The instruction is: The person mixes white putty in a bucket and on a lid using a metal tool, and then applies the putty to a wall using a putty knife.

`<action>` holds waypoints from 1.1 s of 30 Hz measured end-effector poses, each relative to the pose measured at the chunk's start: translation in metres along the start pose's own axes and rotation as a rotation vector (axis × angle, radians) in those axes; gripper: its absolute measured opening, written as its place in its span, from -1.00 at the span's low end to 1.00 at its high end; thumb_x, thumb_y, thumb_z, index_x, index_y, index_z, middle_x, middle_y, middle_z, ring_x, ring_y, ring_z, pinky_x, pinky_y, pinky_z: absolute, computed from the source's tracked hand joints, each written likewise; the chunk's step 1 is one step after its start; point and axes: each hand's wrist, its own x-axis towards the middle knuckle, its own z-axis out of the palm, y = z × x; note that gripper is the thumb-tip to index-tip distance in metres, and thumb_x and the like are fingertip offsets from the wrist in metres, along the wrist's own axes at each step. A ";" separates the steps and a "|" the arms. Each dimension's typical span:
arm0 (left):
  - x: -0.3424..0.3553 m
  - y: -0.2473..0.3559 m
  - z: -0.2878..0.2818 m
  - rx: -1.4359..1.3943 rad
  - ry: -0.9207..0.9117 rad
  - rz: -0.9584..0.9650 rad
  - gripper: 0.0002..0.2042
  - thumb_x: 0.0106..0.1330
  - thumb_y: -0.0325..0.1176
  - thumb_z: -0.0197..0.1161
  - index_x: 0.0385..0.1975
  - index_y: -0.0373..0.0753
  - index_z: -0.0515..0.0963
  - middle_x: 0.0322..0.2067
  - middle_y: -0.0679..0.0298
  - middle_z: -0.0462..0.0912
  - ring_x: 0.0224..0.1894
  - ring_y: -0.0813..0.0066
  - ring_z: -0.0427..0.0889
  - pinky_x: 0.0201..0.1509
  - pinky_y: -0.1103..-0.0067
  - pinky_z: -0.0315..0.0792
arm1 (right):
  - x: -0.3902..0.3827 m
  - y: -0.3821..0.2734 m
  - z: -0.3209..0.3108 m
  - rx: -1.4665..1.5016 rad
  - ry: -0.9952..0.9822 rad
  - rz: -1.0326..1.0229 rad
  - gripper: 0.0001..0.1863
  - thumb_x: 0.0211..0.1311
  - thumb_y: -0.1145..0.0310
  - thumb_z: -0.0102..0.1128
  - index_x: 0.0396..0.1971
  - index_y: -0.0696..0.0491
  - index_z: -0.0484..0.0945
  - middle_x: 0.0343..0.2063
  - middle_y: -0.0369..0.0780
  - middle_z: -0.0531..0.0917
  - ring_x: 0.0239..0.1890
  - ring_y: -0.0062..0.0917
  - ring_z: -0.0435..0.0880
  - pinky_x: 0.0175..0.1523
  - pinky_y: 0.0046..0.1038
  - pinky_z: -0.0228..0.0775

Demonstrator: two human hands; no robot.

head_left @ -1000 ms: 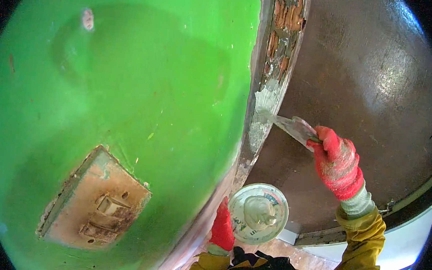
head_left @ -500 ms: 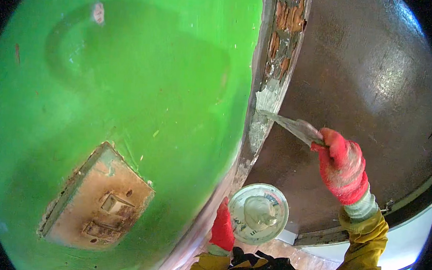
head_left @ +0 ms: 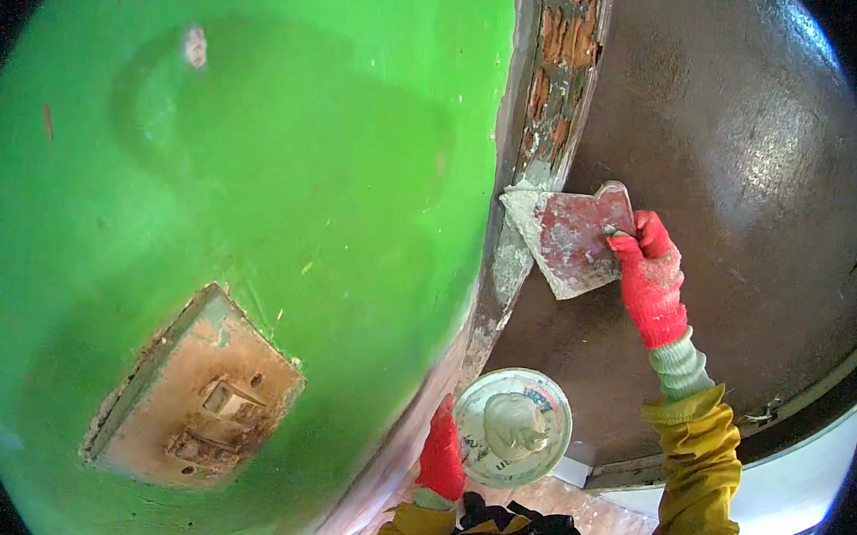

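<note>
My right hand [head_left: 654,288], in a red-palmed work glove, pinches the edge of a flat reddish putty spreader [head_left: 582,236] smeared with pale filler. The spreader's left corner, coated in filler, lies against the door frame [head_left: 512,249], where a patch of fresh filler shows. Lower down, my gloved left hand [head_left: 443,454] grips the left side of a round pale plastic lid [head_left: 475,456]. On the lid sits a mound of grey-white putty [head_left: 515,425]. The left fingers beneath the lid are hidden.
A green wall [head_left: 287,158] fills the left side, with a worn, rusty switch plate [head_left: 239,423] standing out from it. Above the filler, the frame has rough, flaking brown wood [head_left: 564,38]. A dark brown door [head_left: 716,139] spans the right.
My right hand has moved left and slightly up, turning the spreader from nearly edge-on to its broad face. My left hand and the lid stay nearly still.
</note>
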 end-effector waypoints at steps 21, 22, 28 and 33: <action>0.014 -0.002 -0.007 0.015 -0.584 0.761 -0.41 0.39 0.07 -0.26 0.22 -0.29 0.15 0.11 0.18 0.32 0.11 0.43 0.36 0.23 0.48 0.20 | -0.041 -0.099 -0.033 -0.597 -0.013 -0.271 -0.83 0.03 0.53 0.18 -0.34 0.07 0.45 -0.56 -0.17 0.58 -0.56 -0.45 0.59 -0.40 -0.50 0.38; -0.006 0.023 0.022 -0.099 -0.320 0.276 -0.41 0.38 0.08 -0.25 0.22 -0.28 0.15 0.10 0.18 0.34 0.10 0.43 0.38 0.21 0.48 0.23 | -0.047 -0.097 -0.036 -0.690 -0.146 -0.315 -0.78 0.00 0.52 0.21 -0.30 0.05 0.45 -0.53 -0.15 0.59 -0.54 -0.33 0.60 -0.44 -0.42 0.40; -0.002 0.013 0.010 -0.287 -0.095 -0.236 -0.40 0.36 0.11 -0.20 0.18 -0.28 0.21 0.04 0.20 0.40 0.05 0.44 0.43 0.16 0.48 0.30 | -0.048 -0.086 -0.024 -0.847 -0.385 -0.485 -0.73 -0.02 0.43 0.22 -0.28 0.05 0.42 -0.49 -0.15 0.59 -0.56 -0.19 0.58 -0.56 -0.28 0.38; -0.004 0.006 0.007 -0.201 -0.025 -0.140 -0.41 0.36 0.12 -0.20 0.12 -0.28 0.29 0.00 0.22 0.43 0.00 0.46 0.45 0.12 0.50 0.32 | -0.043 -0.077 -0.016 -0.883 -0.358 -0.581 -0.77 -0.01 0.41 0.17 -0.30 0.02 0.42 -0.52 -0.16 0.58 -0.64 -0.26 0.55 -0.62 -0.33 0.35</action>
